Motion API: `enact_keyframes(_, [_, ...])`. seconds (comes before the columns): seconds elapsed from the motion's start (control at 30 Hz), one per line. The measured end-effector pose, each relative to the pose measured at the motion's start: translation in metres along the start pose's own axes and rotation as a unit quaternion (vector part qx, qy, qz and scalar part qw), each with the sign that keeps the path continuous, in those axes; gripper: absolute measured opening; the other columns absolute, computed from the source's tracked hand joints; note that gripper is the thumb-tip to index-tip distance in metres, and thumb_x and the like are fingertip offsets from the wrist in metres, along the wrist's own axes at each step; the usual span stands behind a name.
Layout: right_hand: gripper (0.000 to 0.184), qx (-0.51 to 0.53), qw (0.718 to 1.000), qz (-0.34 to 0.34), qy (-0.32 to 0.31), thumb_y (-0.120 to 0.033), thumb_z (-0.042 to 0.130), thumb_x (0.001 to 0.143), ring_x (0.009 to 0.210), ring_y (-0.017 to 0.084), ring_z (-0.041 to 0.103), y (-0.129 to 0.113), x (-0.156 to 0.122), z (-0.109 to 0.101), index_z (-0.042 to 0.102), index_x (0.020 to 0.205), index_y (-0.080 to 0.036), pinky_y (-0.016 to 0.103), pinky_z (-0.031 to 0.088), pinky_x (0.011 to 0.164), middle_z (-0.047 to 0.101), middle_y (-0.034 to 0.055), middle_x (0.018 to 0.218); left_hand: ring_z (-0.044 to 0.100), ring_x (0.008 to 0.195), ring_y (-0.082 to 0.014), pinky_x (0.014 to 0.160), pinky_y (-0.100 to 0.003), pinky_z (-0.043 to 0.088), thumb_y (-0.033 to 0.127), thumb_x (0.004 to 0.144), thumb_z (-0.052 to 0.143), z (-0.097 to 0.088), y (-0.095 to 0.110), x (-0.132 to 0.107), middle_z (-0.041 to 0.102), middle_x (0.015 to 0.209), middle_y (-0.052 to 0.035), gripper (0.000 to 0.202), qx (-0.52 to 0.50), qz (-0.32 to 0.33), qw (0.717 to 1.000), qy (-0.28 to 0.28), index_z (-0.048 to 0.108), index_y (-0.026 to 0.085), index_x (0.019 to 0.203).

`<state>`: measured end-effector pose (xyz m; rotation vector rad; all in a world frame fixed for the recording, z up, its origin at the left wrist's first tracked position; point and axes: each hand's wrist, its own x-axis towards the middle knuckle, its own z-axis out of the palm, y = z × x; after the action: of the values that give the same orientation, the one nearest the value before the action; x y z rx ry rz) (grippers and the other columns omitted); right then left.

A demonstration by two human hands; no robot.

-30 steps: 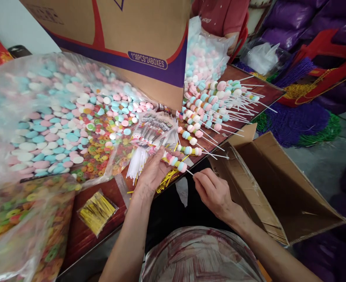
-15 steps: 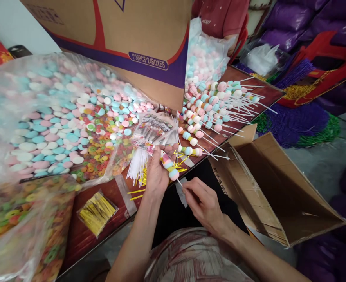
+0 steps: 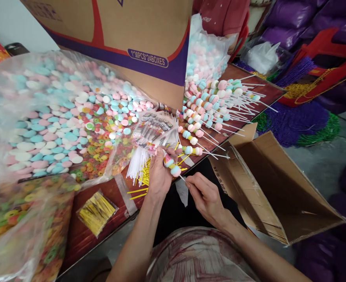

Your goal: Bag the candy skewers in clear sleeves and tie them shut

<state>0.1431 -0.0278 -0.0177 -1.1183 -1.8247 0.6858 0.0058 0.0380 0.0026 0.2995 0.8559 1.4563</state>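
A candy skewer [image 3: 175,170] of pastel marshmallows and coloured gummy rings slants between my two hands. At its upper end my left hand [image 3: 159,174] is closed around the candy; a clear film seems to lie about it, though I cannot make out its edges. The fingers of my right hand [image 3: 204,192] pinch the white stick near its lower end. Just beyond my left hand lie a stack of printed clear bags [image 3: 152,127], a bundle of white sticks [image 3: 138,163] and loose yellow twist ties [image 3: 144,178]. Another skewer [image 3: 192,150] rests beside them.
Finished-looking skewers [image 3: 211,102] are piled at the right of the table. Bags of marshmallows [image 3: 46,125] and gummy rings [image 3: 11,219] cover the left. A large carton [image 3: 117,39] stands behind; an open carton [image 3: 278,188] is at right. A person in a red shirt [image 3: 220,17] sits opposite.
Both hands and the skewer have shifted slightly to the right. The candy sits a little deeper in my left hand's grasp.
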Motion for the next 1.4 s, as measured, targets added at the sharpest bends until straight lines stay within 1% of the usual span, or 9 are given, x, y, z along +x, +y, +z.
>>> enact_keyframes(0.17, [0.016, -0.068, 0.997, -0.032, 0.003, -0.013, 0.047, 0.096, 0.064, 0.013, 0.048, 0.006, 0.004, 0.0, 0.06, 0.091, -0.018, 0.026, 0.039, 0.058, 0.053, 0.0032, 0.076, 0.07, 0.087, -0.018, 0.064, -0.022, 0.05, 0.034, 0.084, 0.07, -0.004, 0.003, 0.0, 0.064, 0.072, -0.0002, 0.021, 0.043, -0.034, 0.997, -0.054, 0.061, 0.017, 0.077])
enact_keyframes(0.3, [0.016, 0.092, 0.99, 0.103, 0.004, -0.023, 0.051, 0.096, 0.063, 0.012, 0.046, -0.002, 0.001, 0.005, 0.062, 0.086, -0.019, 0.025, 0.039, 0.056, 0.052, 0.001, 0.073, 0.07, 0.086, -0.0171, 0.071, -0.024, 0.053, 0.034, 0.082, 0.072, -0.003, 0.008, 0.003, 0.065, 0.075, -0.0004, 0.021, 0.016, -0.063, 0.997, -0.029, 0.061, 0.017, 0.081])
enact_keyframes(0.5, [0.022, 0.503, 0.773, 0.387, -0.02, -0.036, 0.069, 0.083, 0.045, 0.004, 0.014, -0.012, 0.01, 0.011, 0.063, 0.08, -0.016, 0.019, 0.013, 0.039, 0.035, -0.0077, 0.059, 0.07, 0.083, -0.0159, 0.073, -0.023, 0.053, 0.035, 0.084, 0.07, -0.005, 0.005, 0.003, 0.059, 0.065, 0.0018, 0.023, 0.004, -0.104, 0.993, -0.057, 0.058, 0.017, 0.075])
enact_keyframes(0.6, [0.023, 0.552, 0.728, 0.404, -0.032, -0.035, 0.073, 0.079, 0.046, 0.003, 0.012, -0.01, 0.016, 0.013, 0.063, 0.078, -0.014, 0.019, 0.011, 0.038, 0.038, -0.0074, 0.06, 0.07, 0.087, -0.0184, 0.082, -0.03, 0.054, 0.039, 0.085, 0.069, -0.005, 0.006, 0.001, 0.06, 0.067, 0.0005, 0.029, 0.0, -0.138, 0.988, -0.072, 0.057, 0.017, 0.071])
enact_keyframes(0.7, [0.02, 0.456, 0.815, 0.358, -0.012, -0.035, 0.066, 0.085, 0.045, 0.004, 0.017, -0.008, 0.015, 0.014, 0.061, 0.078, -0.016, 0.019, 0.017, 0.039, 0.035, -0.0076, 0.059, 0.07, 0.091, -0.0214, 0.085, -0.033, 0.055, 0.041, 0.083, 0.07, -0.005, 0.008, 0.001, 0.064, 0.071, -0.0017, 0.03, 0.014, -0.149, 0.985, -0.08, 0.058, 0.017, 0.07])
enact_keyframes(0.83, [0.016, 0.11, 0.988, 0.1, 0.031, -0.022, 0.052, 0.093, 0.057, 0.011, 0.042, -0.003, 0.009, 0.012, 0.06, 0.08, -0.019, 0.024, 0.037, 0.052, 0.046, -0.0012, 0.066, 0.072, 0.087, -0.0221, 0.084, -0.034, 0.055, 0.039, 0.082, 0.072, -0.004, 0.007, -0.001, 0.068, 0.072, -0.0025, 0.027, 0.033, -0.146, 0.986, -0.072, 0.06, 0.016, 0.074])
enact_keyframes(1.0, [0.017, -0.096, 0.993, -0.035, 0.056, -0.01, 0.045, 0.094, 0.064, 0.014, 0.052, -0.001, 0.01, 0.016, 0.059, 0.089, -0.02, 0.025, 0.045, 0.06, 0.053, 0.0025, 0.072, 0.073, 0.088, -0.0238, 0.085, -0.036, 0.055, 0.037, 0.082, 0.07, 0.003, -0.002, -0.003, 0.071, 0.077, -0.0053, 0.026, 0.053, -0.139, 0.984, -0.096, 0.061, 0.015, 0.074])
enact_keyframes(1.27, [0.013, 0.053, 0.994, 0.028, 0.095, -0.015, 0.049, 0.095, 0.073, 0.015, 0.058, -0.003, 0.022, 0.012, 0.06, 0.09, -0.02, 0.028, 0.046, 0.065, 0.062, 0.0033, 0.081, 0.068, 0.104, -0.027, 0.091, -0.037, 0.053, 0.048, 0.081, 0.07, 0.001, 0.012, -0.006, 0.075, 0.094, -0.0106, 0.031, 0.118, -0.166, 0.963, -0.175, 0.069, 0.017, 0.085])
enact_keyframes(1.4, [0.013, 0.034, 0.996, 0.029, 0.082, -0.015, 0.05, 0.095, 0.062, 0.012, 0.049, 0.001, 0.017, 0.005, 0.06, 0.089, -0.02, 0.026, 0.039, 0.057, 0.053, 0.0002, 0.073, 0.067, 0.107, -0.0282, 0.093, -0.038, 0.053, 0.057, 0.078, 0.069, 0.002, 0.026, 0.001, 0.074, 0.102, -0.0128, 0.044, 0.11, -0.077, 0.986, -0.096, 0.069, 0.016, 0.093])
